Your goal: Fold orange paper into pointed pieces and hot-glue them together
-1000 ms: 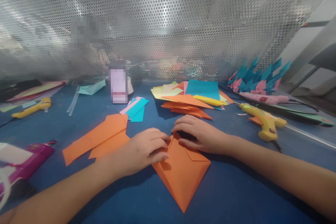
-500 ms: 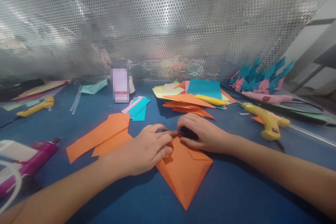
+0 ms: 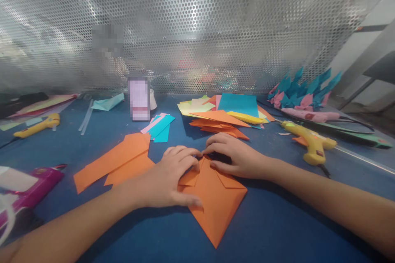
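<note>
A folded orange paper sheet lies on the blue tabletop before me, one point toward me and flaps folded in near its far point. My left hand rests over its left edge, thumb stretched apart from the fingers and fingertips at the far point. Curled at that same point, my right hand keeps its fingertips and thumb on the paper, holding it by the upper right side. Other folded orange pieces lie to the left, partly behind my left forearm. Beyond my hands sit stacked orange papers.
Yellow glue guns lie at left and right. A magenta tool is at the left edge. Behind stand a blurred upright panel, teal paper, a yellow cutter, blue-pink paper shapes and a perforated metal wall.
My left thumb has moved away from its fingers, toward me, uncovering the left flap. The right hand stays at the paper's far point. The view shifted slightly and came back.
</note>
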{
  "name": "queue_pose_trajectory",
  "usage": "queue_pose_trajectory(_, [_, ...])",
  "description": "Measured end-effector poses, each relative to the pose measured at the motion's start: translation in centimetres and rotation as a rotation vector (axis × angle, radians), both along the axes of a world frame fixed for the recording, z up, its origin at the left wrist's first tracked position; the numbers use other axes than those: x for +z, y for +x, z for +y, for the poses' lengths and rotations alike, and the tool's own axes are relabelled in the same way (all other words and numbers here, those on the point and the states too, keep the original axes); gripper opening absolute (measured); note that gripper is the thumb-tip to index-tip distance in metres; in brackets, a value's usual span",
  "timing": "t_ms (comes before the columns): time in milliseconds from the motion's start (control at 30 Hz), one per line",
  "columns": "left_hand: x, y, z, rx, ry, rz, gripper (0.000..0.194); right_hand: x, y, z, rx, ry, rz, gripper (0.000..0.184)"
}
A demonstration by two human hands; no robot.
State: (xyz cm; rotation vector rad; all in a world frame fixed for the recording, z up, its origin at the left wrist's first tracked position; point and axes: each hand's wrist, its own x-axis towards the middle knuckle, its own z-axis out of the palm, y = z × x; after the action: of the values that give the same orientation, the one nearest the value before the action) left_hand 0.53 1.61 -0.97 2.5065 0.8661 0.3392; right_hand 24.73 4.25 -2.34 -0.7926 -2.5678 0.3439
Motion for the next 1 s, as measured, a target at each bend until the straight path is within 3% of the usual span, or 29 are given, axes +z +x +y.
queue_pose_trajectory(233, [-0.4, 0.3, -0.3, 0.034, 0.014, -0.005, 0.038, 0.3, -0.2, 0.2, -0.020, -0.101, 0.084, 0.016])
queue_pose_trajectory(400, [-0.7, 0.4, -0.3, 0.019, -0.056, -0.121, 0.033, 0.3, -0.2, -0.2, -0.015, -0.399, 0.245, 0.007])
queue_pose_trajectory(533, [-0.8, 0.3, -0.1, 0.109, -0.135, -0.259, 0.025, 0.3, -0.3, 0.0, -0.004, -0.689, 0.514, 0.029])
queue_pose_trajectory(633, [-0.8, 0.2, 0.2, 0.230, -0.203, -0.365, 0.017, 0.3, -0.2, 0.2, -0.018, -0.835, 0.575, 0.042])
queue_pose_trajectory(800, [-1.2, 0.2, 0.4, 0.320, -0.256, -0.446, 0.015, 0.2, -0.2, 0.1, -0.017, -0.842, 0.515, 0.047])
queue_pose_trajectory(933, [-1.7, 0.3, 0.4, 0.360, -0.350, -0.508, 0.018, 0.6, -0.2, -0.2, -0.080, -0.730, 0.516, 0.039])
queue_pose_trajectory(1000, [-1.8, 0.4, 0.4, 0.359, -0.362, -0.564, 0.019, 0.9, -0.1, -0.2, -0.082, -0.711, 0.526, 0.044])
